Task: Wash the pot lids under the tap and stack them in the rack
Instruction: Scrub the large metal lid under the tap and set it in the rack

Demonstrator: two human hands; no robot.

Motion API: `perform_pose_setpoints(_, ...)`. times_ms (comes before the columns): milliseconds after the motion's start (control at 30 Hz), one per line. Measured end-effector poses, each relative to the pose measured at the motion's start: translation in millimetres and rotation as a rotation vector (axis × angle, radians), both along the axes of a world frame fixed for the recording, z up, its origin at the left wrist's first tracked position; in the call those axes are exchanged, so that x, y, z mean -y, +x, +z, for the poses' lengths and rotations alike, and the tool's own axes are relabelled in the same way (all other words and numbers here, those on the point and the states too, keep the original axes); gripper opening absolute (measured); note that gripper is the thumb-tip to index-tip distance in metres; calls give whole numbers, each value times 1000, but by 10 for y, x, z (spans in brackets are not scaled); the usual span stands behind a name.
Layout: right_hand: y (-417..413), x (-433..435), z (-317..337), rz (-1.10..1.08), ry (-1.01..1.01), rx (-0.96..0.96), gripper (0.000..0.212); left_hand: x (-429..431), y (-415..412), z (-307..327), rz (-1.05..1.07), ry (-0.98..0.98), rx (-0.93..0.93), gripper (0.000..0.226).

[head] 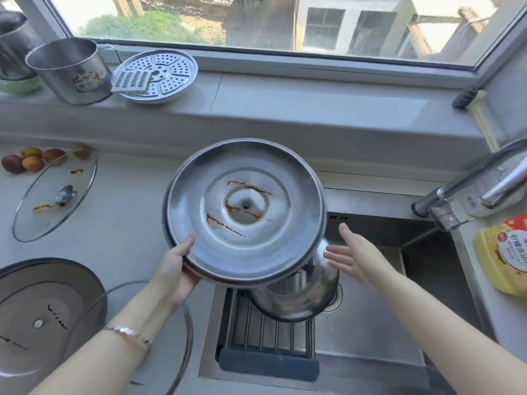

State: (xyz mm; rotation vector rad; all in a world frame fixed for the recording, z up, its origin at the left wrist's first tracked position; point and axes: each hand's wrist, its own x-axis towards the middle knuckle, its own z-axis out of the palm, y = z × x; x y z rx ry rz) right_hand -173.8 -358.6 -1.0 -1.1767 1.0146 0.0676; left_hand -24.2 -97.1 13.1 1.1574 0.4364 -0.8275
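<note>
Countertop (pixel 137 212) beside sink (pixel 370 352), left hand (pixel 174 269) gripping steel lid (pixel 245 212)

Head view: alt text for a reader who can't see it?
A left hand grips a steel lid streaked with brown residue above a sink, the open right hand beside it. A rack holding a steel bowl sits in the sink; more lids lie on the counter to the left.

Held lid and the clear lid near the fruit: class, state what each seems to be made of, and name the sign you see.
The held lid looks like stainless steel with a dull grey finish: it is opaque, softly reflective and marked with reddish-brown streaks. The clear lid seems to be glass with a metal rim and knob, since the counter shows through it.
</note>
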Motion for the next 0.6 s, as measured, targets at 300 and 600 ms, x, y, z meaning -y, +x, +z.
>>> perform_pose_setpoints(300,-1062,699,-87,-185,-256,84,41,1019,-850,99,-158,210,7,61)
perform_pose_setpoints(600,-1481,1637,-42,204,-822,-53,46,1737,-1435,26,28,389,74,49)
